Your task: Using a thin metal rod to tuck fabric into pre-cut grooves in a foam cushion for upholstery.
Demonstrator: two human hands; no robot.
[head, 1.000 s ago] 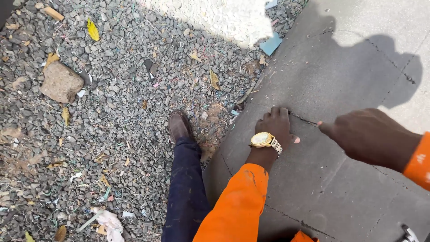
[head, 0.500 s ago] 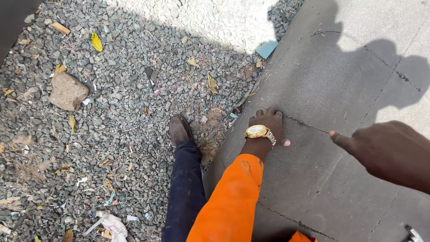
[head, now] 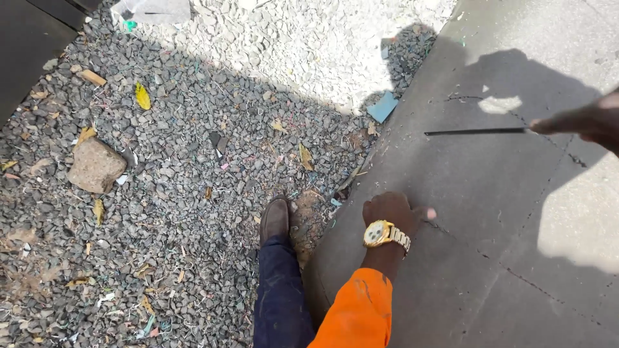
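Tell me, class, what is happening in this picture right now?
A person in orange sleeves leans over a grey slab beside a gravel bed. The left hand, with a gold watch at the wrist, rests flat near the slab's edge. The right hand, at the frame's right side, holds a thin dark rod out level above a crack in the slab. The person's dark shoe stands on the gravel.
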